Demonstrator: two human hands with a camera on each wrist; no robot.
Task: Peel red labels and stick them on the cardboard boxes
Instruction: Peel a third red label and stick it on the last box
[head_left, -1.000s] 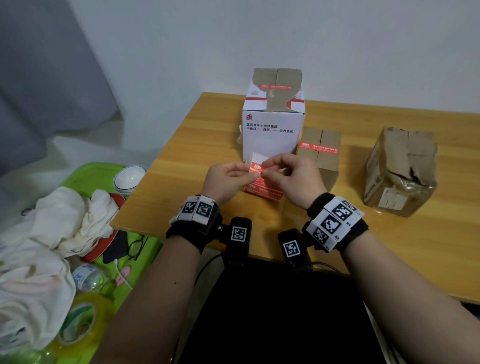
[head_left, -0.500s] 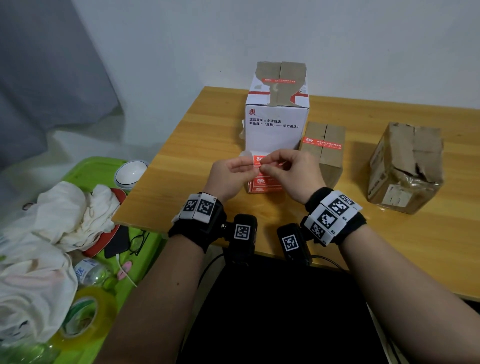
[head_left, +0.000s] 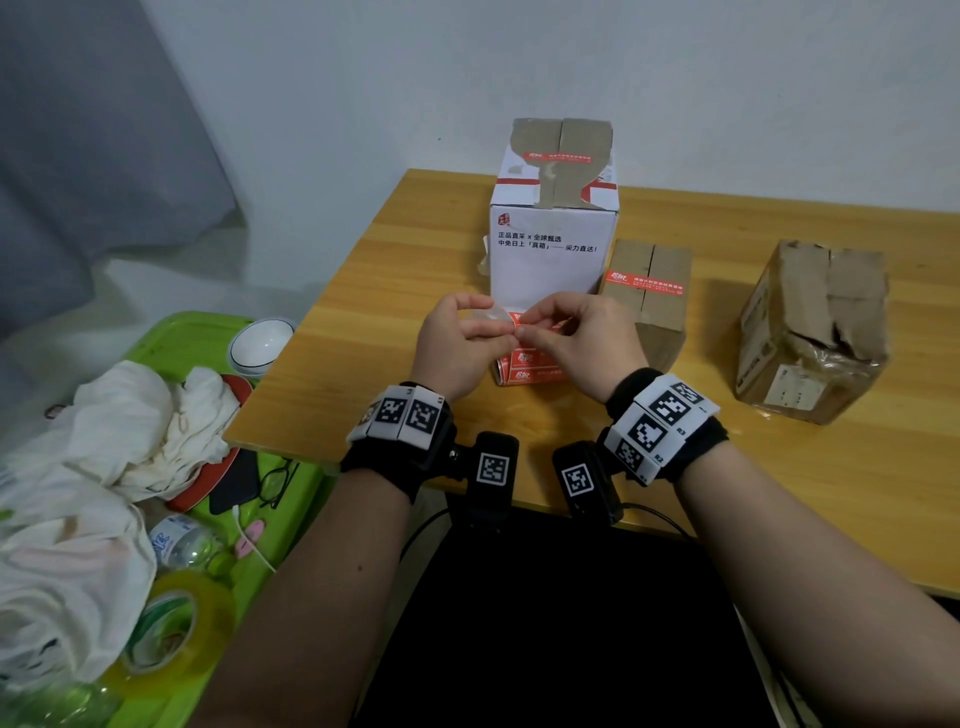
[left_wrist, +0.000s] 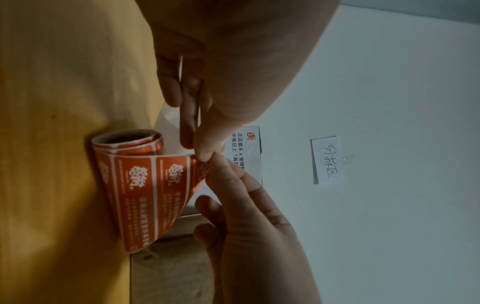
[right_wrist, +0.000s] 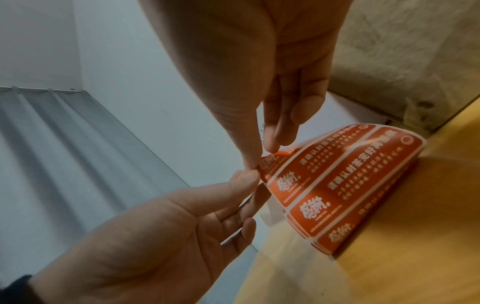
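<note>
The red labels (left_wrist: 145, 197) come on a roll that rests on the tabletop (head_left: 395, 291), in front of the white box (head_left: 550, 260). The loose end of the strip is lifted up. The left hand (head_left: 457, 343) pinches the clear backing at that end. The right hand (head_left: 576, 338) pinches the corner of the top label, and its fingertips (right_wrist: 270, 148) touch the left thumb. A small brown box (head_left: 649, 301) with a red label on top stands just beside the white box. A crumpled brown box (head_left: 815, 332) sits well apart on the right.
</note>
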